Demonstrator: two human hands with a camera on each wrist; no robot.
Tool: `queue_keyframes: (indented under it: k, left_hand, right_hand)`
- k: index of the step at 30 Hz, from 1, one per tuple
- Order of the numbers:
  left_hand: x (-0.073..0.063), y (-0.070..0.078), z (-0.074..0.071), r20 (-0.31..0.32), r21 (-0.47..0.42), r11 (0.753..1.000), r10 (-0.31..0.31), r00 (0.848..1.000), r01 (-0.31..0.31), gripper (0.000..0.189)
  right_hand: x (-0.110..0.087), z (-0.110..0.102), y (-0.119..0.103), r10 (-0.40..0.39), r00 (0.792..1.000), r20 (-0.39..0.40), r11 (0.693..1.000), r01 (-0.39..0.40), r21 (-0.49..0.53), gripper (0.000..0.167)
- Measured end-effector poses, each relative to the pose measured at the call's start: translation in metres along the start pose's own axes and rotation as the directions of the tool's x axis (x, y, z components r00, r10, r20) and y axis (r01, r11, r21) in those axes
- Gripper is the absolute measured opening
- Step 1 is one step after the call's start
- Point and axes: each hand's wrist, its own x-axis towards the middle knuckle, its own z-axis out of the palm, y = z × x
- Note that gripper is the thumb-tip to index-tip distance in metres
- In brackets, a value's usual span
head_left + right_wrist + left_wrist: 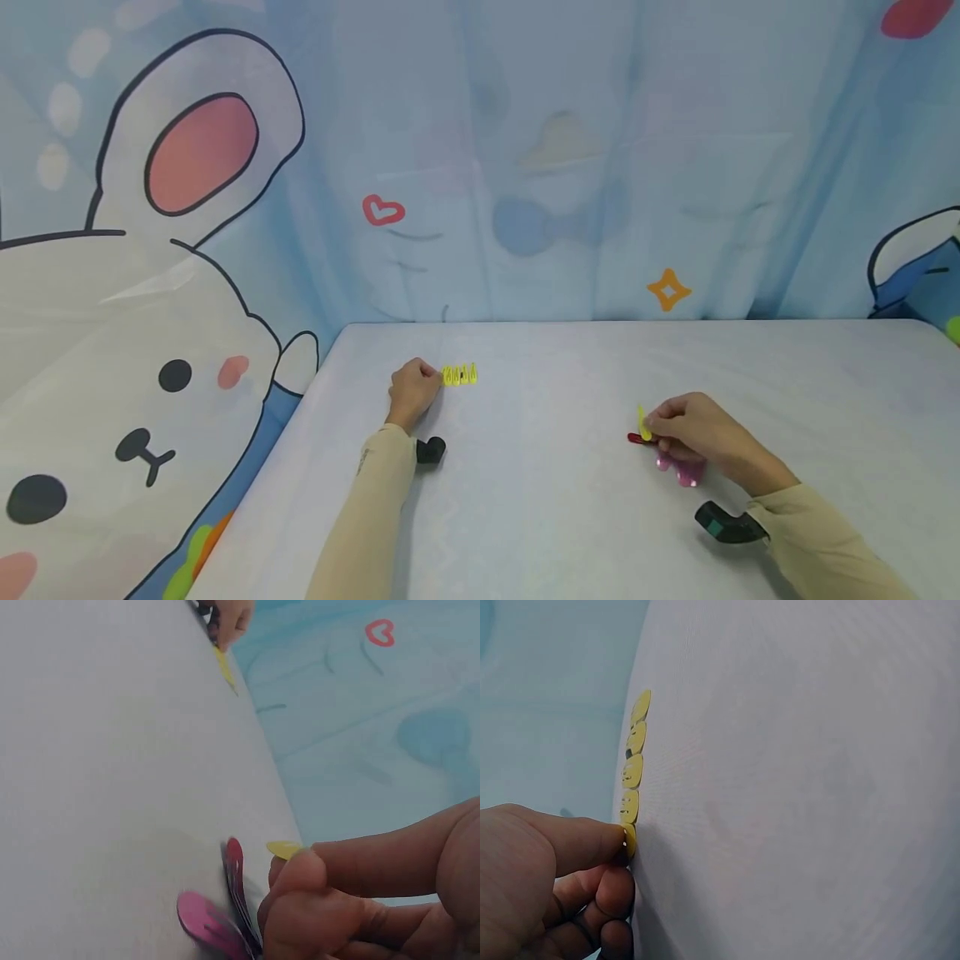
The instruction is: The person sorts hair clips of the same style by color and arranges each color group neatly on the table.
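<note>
Several yellow snap hair clips [461, 374] stand side by side in a row near the table's far left. My left hand [415, 392] pinches the nearest end clip [631, 840] of that row between thumb and finger, as the left wrist view shows. Over at the right, my right hand [697, 433] holds another yellow hair clip [642, 425] by its end, the tip poking out past the fingertips. Just below that hand lie a red hair clip [235, 859] and a pink hair clip [201, 911], both partly hidden behind the fingers.
A white table [525, 500] spreads under both arms, its far edge meeting a blue printed curtain [450, 83] with a bear drawing. Dark wrist-worn devices [729, 525] stick out from both sleeves.
</note>
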Motion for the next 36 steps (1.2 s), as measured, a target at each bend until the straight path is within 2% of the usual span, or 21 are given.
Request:
queue_keyframes:
  k: [4, 8, 18, 28, 36]
  left_hand:
    - [0.002, -0.001, 0.001, 0.004, 0.007, 1.0, -0.006, 1.0, 0.006, 0.011]
    - [0.003, 0.0, 0.001, 0.004, 0.009, 1.0, -0.01, 1.0, 0.01, 0.011]
    - [0.002, 0.0, 0.0, 0.007, -0.001, 1.0, -0.011, 1.0, 0.011, 0.011]
    - [0.002, 0.0, 0.0, 0.004, -0.004, 1.0, 0.017, 1.0, -0.017, 0.012]
    - [0.004, -0.001, 0.0, 0.005, -0.006, 1.0, 0.004, 1.0, -0.004, 0.013]
  right_hand:
    - [0.001, 0.007, -0.002, 0.0, 1.0, 0.013, 0.996, -0.001, 0.094, 0.023]
    - [0.004, 0.015, -0.006, -0.009, 1.0, 0.01, 0.991, 0.008, 0.134, 0.026]
    - [0.022, 0.043, -0.024, -0.046, 0.999, -0.015, 0.995, 0.047, 0.087, 0.025]
    - [0.045, 0.067, -0.048, -0.164, 0.986, 0.013, 0.982, 0.162, 0.102, 0.02]
    - [0.064, 0.085, -0.068, -0.171, 0.985, 0.005, 0.978, 0.17, 0.119, 0.017]
